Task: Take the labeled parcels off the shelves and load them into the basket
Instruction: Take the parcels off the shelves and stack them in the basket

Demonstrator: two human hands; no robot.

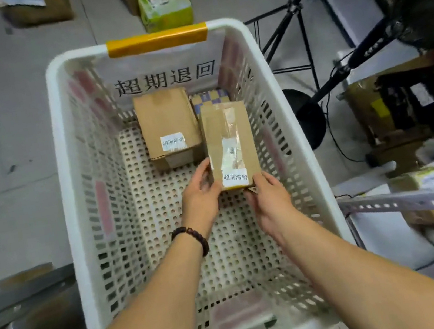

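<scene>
Grey floor (3, 113), marked in places. A green carton (164, 6) and a brown cardboard box (38, 10) stand on it at the far end. Black tripod (298, 20) at right, near a perforated metal shelf rail (415, 201).

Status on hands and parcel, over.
Left hand and right hand grip the taped parcel inside the basket. One labeled box already in beside it. Nothing in the way.

Far end: checkered pkg (209, 97) mostly hidden behind box (168, 126) & held parcel (231, 145). Parcel's small print too blurry to read. Fingertips of right hand (268, 199) hidden under it. Near rim of basket (69, 187) cut off at btm.
</scene>
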